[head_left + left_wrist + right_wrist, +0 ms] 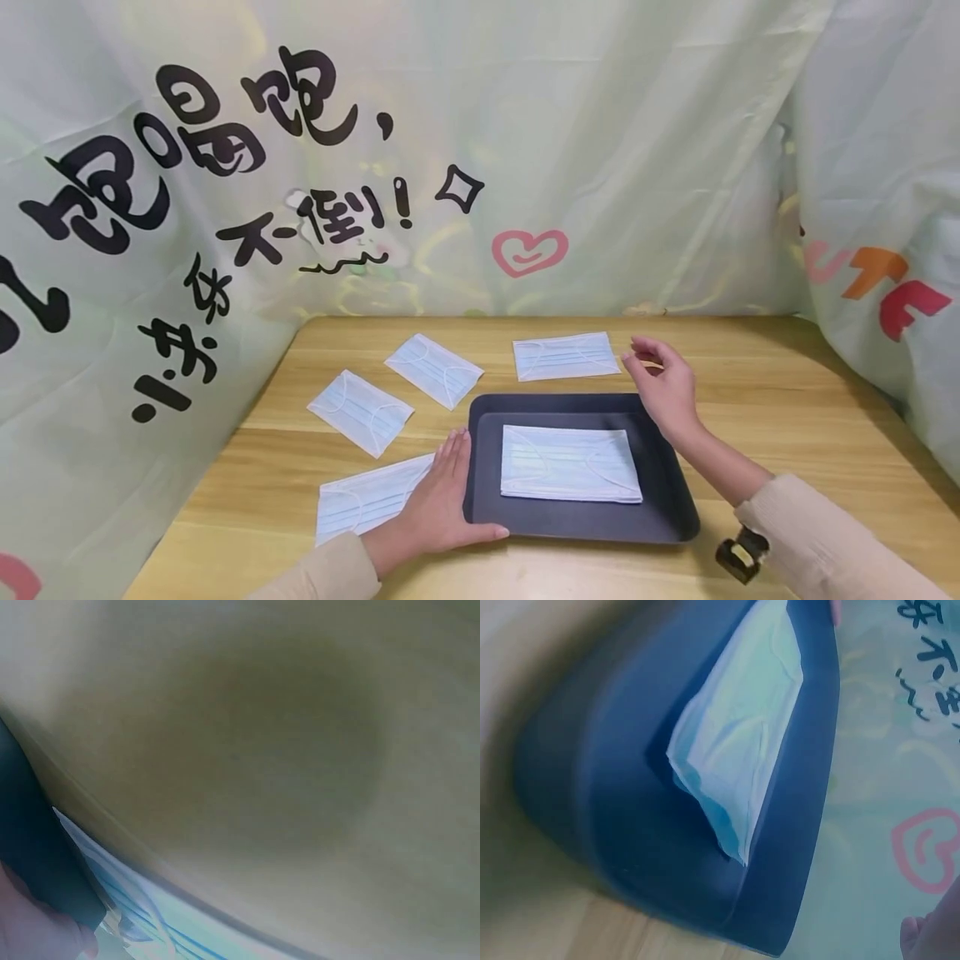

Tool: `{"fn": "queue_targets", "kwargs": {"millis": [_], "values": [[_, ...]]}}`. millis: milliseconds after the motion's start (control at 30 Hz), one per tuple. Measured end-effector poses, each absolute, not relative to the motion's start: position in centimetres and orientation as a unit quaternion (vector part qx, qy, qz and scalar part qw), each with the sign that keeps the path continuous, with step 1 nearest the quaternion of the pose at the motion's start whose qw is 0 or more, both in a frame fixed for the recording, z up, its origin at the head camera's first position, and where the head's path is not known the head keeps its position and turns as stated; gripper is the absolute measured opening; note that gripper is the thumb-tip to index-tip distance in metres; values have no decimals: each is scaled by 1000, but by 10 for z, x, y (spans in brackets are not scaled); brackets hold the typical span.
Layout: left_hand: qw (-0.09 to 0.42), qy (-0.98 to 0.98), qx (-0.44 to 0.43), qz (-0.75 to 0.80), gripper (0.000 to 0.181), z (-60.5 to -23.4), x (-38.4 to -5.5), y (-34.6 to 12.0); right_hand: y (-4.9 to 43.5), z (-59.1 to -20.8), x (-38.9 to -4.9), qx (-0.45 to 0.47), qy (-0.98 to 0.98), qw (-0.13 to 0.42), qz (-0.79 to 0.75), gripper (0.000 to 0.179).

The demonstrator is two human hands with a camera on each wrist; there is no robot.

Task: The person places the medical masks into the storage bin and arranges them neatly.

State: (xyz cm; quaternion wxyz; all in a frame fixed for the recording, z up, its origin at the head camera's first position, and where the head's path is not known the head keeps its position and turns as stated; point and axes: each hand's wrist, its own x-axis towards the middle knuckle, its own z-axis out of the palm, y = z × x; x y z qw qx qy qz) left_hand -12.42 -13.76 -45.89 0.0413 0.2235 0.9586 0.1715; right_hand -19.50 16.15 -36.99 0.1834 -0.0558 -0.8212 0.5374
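A dark rectangular tray (577,521) stands on the table with a small stack of pale blue face masks (570,465) lying flat in it. My left hand (442,500) rests against the tray's left side, its fingers straight along the wall and the thumb at the near edge. Beyond the tray's far right corner, my right hand (663,387) is raised with loosely bent fingers and nothing in them. Its thumb and fingertips are close to the right end of a single mask (566,357) behind the tray. The right wrist view shows the stacked masks (735,735) from the side.
Two more masks lie apart at the left, one farther back (433,371) and one nearer (362,412). Another mask (367,497) is partly covered by my left hand. A printed curtain (637,167) hangs behind the wooden table (810,392).
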Motion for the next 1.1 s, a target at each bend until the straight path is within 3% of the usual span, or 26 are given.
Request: {"fn": "queue_targets", "kwargs": {"millis": [267,633,933,1100], "values": [[38,958,227,173,125,-459,-126,-137,156,-368,-223,-112,-791,146,584,39],[36,958,226,175,125,-460,-126,-138,161,-392,-268,-144,-774,198,584,39],[34,956,231,176,125,-462,-126,-139,160,-408,-291,-196,-750,181,606,42],[34,957,229,178,125,-461,-126,-138,159,-413,-296,-211,-751,145,609,43]]}}
